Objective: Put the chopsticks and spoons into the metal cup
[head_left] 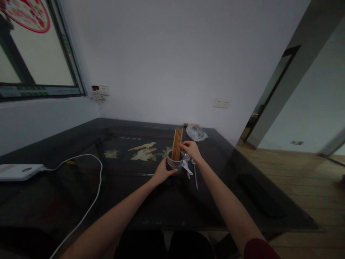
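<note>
A round cup (175, 164), grey and metallic-looking, stands on the dark table with a bundle of wooden chopsticks (176, 142) upright in it. My left hand (162, 171) is wrapped round the cup's left and near side, with the thumb across its front. At the right of the bundle, the fingers of my right hand (192, 148) are pinched against the chopsticks; how many they grip is too small to tell. Just right of the cup lie a white spoon (187, 168) with a blue mark and a long-handled metal spoon (196, 178). Another metal spoon is partly hidden beside them.
A crumpled clear plastic bag (196, 132) lies near the wall at the table's far edge. At the left, a white power strip (21, 172) trails a white cable (100, 180) towards me. A dark flat object (260, 196) rests on the right side of the table (129, 208).
</note>
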Motion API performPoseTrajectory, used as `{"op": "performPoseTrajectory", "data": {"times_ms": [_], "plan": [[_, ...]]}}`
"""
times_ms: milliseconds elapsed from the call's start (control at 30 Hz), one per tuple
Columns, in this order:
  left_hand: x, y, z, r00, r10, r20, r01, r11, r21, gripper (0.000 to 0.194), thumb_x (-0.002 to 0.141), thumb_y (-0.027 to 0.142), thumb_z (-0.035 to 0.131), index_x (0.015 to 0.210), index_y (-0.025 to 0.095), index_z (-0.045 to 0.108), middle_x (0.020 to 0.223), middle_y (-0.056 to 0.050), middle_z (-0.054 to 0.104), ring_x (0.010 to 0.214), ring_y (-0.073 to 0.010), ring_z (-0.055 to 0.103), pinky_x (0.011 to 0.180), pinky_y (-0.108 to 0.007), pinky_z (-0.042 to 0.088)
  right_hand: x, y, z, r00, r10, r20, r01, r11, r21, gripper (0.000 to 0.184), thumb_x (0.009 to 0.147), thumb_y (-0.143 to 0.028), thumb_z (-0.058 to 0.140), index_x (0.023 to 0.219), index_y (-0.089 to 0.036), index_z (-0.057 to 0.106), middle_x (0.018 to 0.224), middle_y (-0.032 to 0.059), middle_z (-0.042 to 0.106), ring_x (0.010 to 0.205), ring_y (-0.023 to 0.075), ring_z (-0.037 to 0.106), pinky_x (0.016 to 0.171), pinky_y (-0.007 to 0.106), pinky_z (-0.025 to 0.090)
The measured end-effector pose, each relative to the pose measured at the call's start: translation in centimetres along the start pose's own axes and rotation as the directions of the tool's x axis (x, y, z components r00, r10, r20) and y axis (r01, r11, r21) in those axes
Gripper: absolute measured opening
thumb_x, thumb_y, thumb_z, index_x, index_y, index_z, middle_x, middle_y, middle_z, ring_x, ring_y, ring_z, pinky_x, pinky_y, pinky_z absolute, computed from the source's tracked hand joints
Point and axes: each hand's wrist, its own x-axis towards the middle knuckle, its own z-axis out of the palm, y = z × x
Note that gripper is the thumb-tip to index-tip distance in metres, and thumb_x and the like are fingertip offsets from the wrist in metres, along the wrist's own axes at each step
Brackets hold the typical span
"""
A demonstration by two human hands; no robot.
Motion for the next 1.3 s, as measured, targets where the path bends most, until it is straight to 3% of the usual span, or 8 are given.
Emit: {"op": "performPoseTrajectory", "data": {"times_ms": [233, 533, 833, 1100, 1300], "plan": [[0.0, -0.1, -0.1, 1.0, 0.02, -0.018, -0.019, 0.998, 0.06, 0.065, 0.061, 0.03, 0.077, 0.116, 0.014, 0.047, 0.118, -0.013, 0.059, 0.109, -0.0265, 0.057, 0.097, -0.044, 0.042, -2.5, 0.5, -2.3, 0.998, 0.011, -0.059, -0.004, 0.994, 0.109, 0.033, 0.073, -0.045, 0.058, 0.076, -0.014, 0.067, 0.068, 0.0057, 0.068, 0.058, 0.0151, 0.06, 0.053, 0.024, 0.045], [-0.1, 0.8, -0.3, 0.999, -0.024, -0.03, 0.027, 0.993, 0.115, 0.061, 0.061, 0.03, 0.076, 0.114, 0.016, 0.048, 0.114, -0.011, 0.061, 0.107, -0.0259, 0.057, 0.095, -0.042, 0.043, -8.4, 4.0, -5.0, 0.982, 0.146, -0.121, -0.119, 0.972, 0.203, 0.037, 0.071, -0.05, 0.056, 0.069, -0.014, 0.066, 0.06, 0.0055, 0.065, 0.053, 0.0152, 0.057, 0.051, 0.025, 0.043], [0.1, -0.2, -0.3, 0.999, -0.033, 0.009, 0.032, 0.997, 0.073, 0.066, 0.062, 0.032, 0.076, 0.118, 0.016, 0.044, 0.118, -0.013, 0.059, 0.111, -0.0264, 0.055, 0.097, -0.043, 0.041, -8.7, 4.1, -4.5, 0.984, 0.127, -0.125, -0.125, 0.992, 0.028, 0.03, 0.073, -0.043, 0.052, 0.066, -0.016, 0.064, 0.06, 0.0041, 0.065, 0.054, 0.0156, 0.058, 0.053, 0.025, 0.043], [0.0, 0.4, -0.2, 1.0, -0.028, 0.008, 0.028, 0.999, 0.044, 0.064, 0.061, 0.029, 0.077, 0.116, 0.016, 0.045, 0.117, -0.013, 0.058, 0.109, -0.0261, 0.057, 0.096, -0.044, 0.043, -8.8, 4.4, -4.5, 0.988, 0.126, -0.089, -0.133, 0.987, -0.087, 0.031, 0.078, -0.041, 0.049, 0.068, -0.016, 0.064, 0.06, 0.0038, 0.066, 0.056, 0.0158, 0.06, 0.054, 0.024, 0.044], [0.1, 0.2, -0.2, 1.0, -0.018, -0.004, 0.018, 1.0, -0.01, 0.067, 0.062, 0.026, 0.077, 0.119, 0.015, 0.044, 0.118, -0.014, 0.058, 0.111, -0.0257, 0.056, 0.099, -0.045, 0.042, -8.8, 4.8, -4.3, 0.987, 0.137, -0.082, -0.144, 0.986, -0.083, 0.041, 0.081, -0.049, 0.046, 0.067, -0.016, 0.065, 0.059, 0.0038, 0.065, 0.054, 0.0151, 0.059, 0.054, 0.024, 0.042]]}}
